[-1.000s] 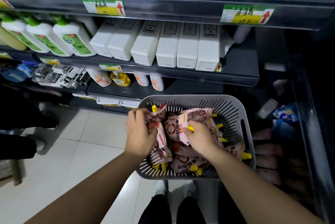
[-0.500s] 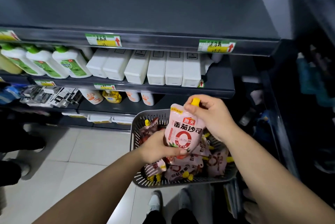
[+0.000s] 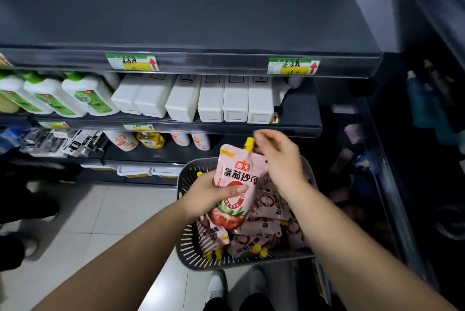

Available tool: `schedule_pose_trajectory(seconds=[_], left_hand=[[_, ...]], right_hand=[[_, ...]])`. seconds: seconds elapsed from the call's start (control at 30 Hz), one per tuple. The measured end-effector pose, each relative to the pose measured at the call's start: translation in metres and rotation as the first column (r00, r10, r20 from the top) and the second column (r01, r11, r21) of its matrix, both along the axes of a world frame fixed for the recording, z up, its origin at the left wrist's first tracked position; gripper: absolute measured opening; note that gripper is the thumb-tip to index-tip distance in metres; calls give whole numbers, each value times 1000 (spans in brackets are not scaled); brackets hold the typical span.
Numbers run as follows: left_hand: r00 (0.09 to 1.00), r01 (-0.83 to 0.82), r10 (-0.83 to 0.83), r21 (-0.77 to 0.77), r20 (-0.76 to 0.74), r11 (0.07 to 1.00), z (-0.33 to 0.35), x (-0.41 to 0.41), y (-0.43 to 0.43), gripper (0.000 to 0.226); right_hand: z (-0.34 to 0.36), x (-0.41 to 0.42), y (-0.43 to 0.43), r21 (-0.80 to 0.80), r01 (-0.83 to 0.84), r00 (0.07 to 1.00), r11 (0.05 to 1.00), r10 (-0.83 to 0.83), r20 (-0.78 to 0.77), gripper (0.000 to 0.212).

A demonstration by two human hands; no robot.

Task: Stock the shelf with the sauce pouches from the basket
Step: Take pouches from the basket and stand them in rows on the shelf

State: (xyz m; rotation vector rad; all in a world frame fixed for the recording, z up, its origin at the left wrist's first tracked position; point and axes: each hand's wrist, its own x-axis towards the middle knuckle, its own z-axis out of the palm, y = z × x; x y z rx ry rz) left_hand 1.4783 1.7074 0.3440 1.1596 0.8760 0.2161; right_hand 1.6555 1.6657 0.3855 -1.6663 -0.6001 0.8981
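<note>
One sauce pouch (image 3: pixel 239 179) is held upright over the basket (image 3: pixel 185 245), gripped mid-body by the left hand (image 3: pixel 208 194). Right hand (image 3: pixel 279 159) is blurred at the yellow cap (image 3: pixel 249 143); its grip cannot be told.

Forearms reach forward; left hand (image 3: pixel 209 195) grips a pouch (image 3: pixel 239 172), blurred right hand (image 3: pixel 279 159) curled at its top.

The basket (image 3: pixel 187 247) sits at lower centre of the frame, before the shelving; heaped pouches (image 3: pixel 251 242) lie in it; an upright pouch (image 3: pixel 236 179) is above them, the left hand (image 3: pixel 211 193) gripping its left edge, the right hand (image 3: pixel 279 159) at its upper right; behind, boxes (image 3: pixel 211 99) line the middle shelf (image 3: pixel 299 119), bottles (image 3: pixel 88 96) to their left; the top shelf (image 3: pixel 201 21) spans the upper frame.
</note>
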Motion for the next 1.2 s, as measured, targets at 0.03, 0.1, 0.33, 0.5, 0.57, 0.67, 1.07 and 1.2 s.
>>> schedule_pose_trajectory(seconds=[0.03,0.1,0.33,0.5,0.57,0.67,1.07,1.2], left_hand=[[998,-56,56,-17,-14,998,-5,-3,-2,41],[984,-179,176,-70,-39,981,-18,-15,-9,40],[960,-265,240,-186,-147,946,-53,-46,-14,48],[956,-282,255,-208,-148,937,-60,-43,-11,49],[954,-290,264,-210,-145,934,-61,-40,-11,44],[950,-303,278,-200,-142,932,-59,-36,-13,38],[942,-331,306,-228,-139,916,-61,-40,-25,34],[942,-334,310,-244,-129,911,-63,-39,-26,33]], right_hand=[[-14,6,-6,-31,159,981,987,-161,-109,6],[-51,19,-28,-278,397,820,874,-474,-320,13],[-146,7,-65,-689,156,554,708,-641,-532,27],[-168,10,-54,-759,57,511,649,-672,-536,40],[-177,14,-50,-784,21,508,621,-682,-526,45],[-189,16,-47,-799,-13,562,601,-656,-503,51],[-197,12,-44,-799,106,697,591,-618,-365,28],[-186,6,-45,-671,202,905,714,-397,-150,8]])
